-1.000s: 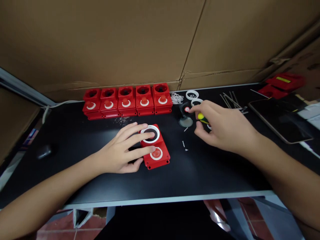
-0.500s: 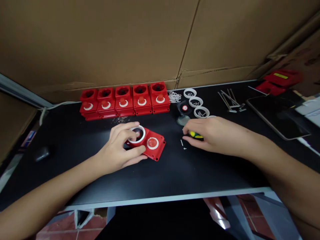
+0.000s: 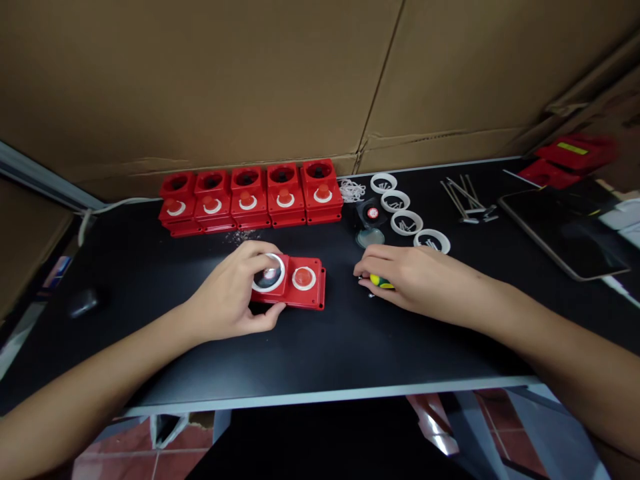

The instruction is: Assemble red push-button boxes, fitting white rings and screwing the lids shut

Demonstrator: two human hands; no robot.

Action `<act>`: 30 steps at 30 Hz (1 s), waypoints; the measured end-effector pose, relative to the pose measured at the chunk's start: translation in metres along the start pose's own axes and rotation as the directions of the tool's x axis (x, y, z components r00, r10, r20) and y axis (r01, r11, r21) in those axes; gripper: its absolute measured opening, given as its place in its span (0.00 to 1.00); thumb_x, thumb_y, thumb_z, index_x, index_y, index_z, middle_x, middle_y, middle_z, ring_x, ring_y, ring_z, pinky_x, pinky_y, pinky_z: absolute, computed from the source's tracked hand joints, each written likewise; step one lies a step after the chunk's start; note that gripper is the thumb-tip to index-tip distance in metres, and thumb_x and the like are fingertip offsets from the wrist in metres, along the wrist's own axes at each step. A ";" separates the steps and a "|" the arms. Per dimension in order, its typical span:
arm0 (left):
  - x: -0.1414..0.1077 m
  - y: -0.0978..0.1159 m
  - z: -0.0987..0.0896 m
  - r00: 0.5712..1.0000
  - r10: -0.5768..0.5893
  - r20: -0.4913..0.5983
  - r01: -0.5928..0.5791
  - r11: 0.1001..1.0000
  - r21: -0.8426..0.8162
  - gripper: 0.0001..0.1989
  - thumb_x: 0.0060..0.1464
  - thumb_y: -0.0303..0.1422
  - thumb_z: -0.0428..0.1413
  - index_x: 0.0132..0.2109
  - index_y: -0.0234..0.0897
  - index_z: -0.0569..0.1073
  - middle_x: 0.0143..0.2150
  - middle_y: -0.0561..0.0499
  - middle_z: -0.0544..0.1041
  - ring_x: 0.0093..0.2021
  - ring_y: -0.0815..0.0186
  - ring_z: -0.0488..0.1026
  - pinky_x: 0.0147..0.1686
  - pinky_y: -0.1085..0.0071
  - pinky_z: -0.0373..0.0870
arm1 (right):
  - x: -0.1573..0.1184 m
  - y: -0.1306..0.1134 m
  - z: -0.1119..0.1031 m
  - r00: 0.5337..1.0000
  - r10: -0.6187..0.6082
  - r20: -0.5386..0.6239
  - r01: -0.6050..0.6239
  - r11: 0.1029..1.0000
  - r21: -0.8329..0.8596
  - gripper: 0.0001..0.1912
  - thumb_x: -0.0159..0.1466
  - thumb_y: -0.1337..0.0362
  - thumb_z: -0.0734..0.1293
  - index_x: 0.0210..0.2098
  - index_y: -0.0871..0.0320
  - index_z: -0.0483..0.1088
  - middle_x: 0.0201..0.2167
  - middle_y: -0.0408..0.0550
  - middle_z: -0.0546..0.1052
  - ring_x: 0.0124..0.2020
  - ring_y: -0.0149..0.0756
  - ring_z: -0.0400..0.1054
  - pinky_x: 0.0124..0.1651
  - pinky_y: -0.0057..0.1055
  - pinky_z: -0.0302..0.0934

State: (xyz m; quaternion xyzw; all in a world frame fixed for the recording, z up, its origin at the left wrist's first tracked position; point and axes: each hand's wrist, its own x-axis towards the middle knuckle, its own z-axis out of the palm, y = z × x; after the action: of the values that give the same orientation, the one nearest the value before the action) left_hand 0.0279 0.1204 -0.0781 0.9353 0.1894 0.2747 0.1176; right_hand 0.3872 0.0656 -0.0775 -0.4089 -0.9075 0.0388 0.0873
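Note:
My left hand (image 3: pixel 240 287) is closed round the left end of a red alarm housing (image 3: pixel 305 298) lying on the black table. A white ring with a clear dark-centred cover (image 3: pixel 269 273) fills that end, with my fingers over its edge; a round orange-red lens (image 3: pixel 303 277) in a white ring sits at the other end. To the right, my right hand (image 3: pixel 393 277) is closed round a screwdriver (image 3: pixel 381 281) with a yellow and dark green handle; its shaft is hidden. My right fingertips are down at the tabletop beside a small screw (image 3: pixel 371 295).
Several red housings (image 3: pixel 250 200) stand in a row at the back. White rings (image 3: pixel 407 223) holding screws, a black speaker part (image 3: pixel 371 213), a clear disc (image 3: pixel 370 238) and white cord (image 3: pixel 353 190) lie right of them. Metal rods (image 3: pixel 467 200) and a phone (image 3: pixel 555 227) are further right.
My left hand has turned the red housing so it lies straighter across the table. My right hand has moved slightly left and down to the loose screws, still holding the screwdriver.

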 end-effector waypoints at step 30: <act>-0.003 0.030 0.003 0.972 0.189 0.136 -0.197 0.979 0.045 0.24 0.68 0.38 0.71 0.64 0.38 0.75 0.63 0.37 0.82 0.52 0.52 0.75 0.55 0.54 0.81 | 0.006 -0.042 -0.024 0.837 -0.124 -0.533 0.205 0.974 0.096 0.12 0.70 0.74 0.74 0.51 0.57 0.74 0.46 0.45 0.83 0.44 0.21 0.78 0.44 0.17 0.72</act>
State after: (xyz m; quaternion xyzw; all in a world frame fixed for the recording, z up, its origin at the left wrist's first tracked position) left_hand 0.0365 0.0918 -0.0722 0.9684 0.0975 0.2170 0.0751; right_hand 0.3567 0.0418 -0.0471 -0.3168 -0.8757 -0.0140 0.3640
